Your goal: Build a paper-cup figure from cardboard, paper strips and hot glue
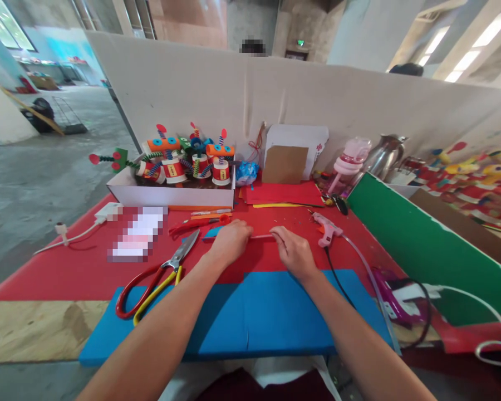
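Note:
A thin pinkish strip or stick (pixel 262 238) stretches level between my two hands, above the red table top. My left hand (pixel 232 243) is closed around its left end. The fingers of my right hand (pixel 293 252) pinch the other end. Whether it is paper or a rod I cannot make out. A small blue piece (pixel 212 234) shows just left of my left hand. Large scissors (pixel 161 281) with one red and one yellow handle lie near my left forearm, blades partly apart. To the right of my right hand rests a pink glue gun (pixel 327 229).
A white box (pixel 171 196) of paper-cup figures stands at the back left. Red paper sheets (pixel 284 194) lie behind my hands. A blue board (pixel 275 312) covers the near edge. At the right are a green panel (pixel 421 250), cables and a purple device (pixel 401 298).

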A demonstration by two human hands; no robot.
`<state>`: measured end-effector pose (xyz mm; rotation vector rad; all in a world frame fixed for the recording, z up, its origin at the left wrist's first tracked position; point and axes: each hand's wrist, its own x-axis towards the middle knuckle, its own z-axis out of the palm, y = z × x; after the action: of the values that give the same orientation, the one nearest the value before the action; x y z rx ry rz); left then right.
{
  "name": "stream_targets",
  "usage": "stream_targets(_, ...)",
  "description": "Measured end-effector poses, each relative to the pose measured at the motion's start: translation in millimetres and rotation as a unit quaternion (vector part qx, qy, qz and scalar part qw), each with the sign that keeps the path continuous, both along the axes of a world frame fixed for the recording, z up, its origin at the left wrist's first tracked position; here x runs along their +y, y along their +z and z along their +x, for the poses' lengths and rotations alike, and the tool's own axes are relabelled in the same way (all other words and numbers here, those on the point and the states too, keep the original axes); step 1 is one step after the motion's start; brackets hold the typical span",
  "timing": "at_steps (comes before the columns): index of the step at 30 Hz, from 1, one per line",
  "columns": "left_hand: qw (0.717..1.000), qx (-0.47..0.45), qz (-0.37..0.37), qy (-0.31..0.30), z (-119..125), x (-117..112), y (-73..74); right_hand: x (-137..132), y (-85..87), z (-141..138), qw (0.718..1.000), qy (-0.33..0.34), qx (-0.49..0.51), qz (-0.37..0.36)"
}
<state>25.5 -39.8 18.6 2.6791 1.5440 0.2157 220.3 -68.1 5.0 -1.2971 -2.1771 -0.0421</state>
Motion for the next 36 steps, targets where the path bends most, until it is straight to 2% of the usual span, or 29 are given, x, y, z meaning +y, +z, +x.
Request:
stream_targets(2, 0.999, 0.005, -0.028, -0.041, 3, -3, -2.0, 1, -4.6, 2, 0.999, 0.048, 0.022, 0.01)
stream_targets(5, 0.997, 0.005, -0.029, -0.075, 5, -5, -2.9, 7, -10.8, 1, 0.997, 0.078, 0.011, -0.01)
stream_targets(9, 0.996, 0.002, -0.026, -0.091, 5, -5, -3.7, 14, -17.0, -2, 0.993, 0.1, 0.007, -0.067)
stream_targets(16, 0.994, -0.032, -0.047, -0.092, 6, -1, -10.6, 16, -23.0, -3, 0.983, 0.13, 0.028, -0.123)
stream_targets(26, 0.991, -0.075, -0.069, -0.091, -2, 5, -13.0, 16, -20.7, 0, 0.984, 0.113, 0.035, -0.133)
stream_targets(32, 0.992, -0.08, -0.077, -0.051, -1, 5, -12.9, 17, -21.5, 2, 0.984, 0.069, 0.05, -0.158)
stream_targets(36, 0.996, -0.062, -0.062, -0.003, 1, 3, -12.5, 20, -21.2, 1, 0.985, 0.019, 0.007, -0.169)
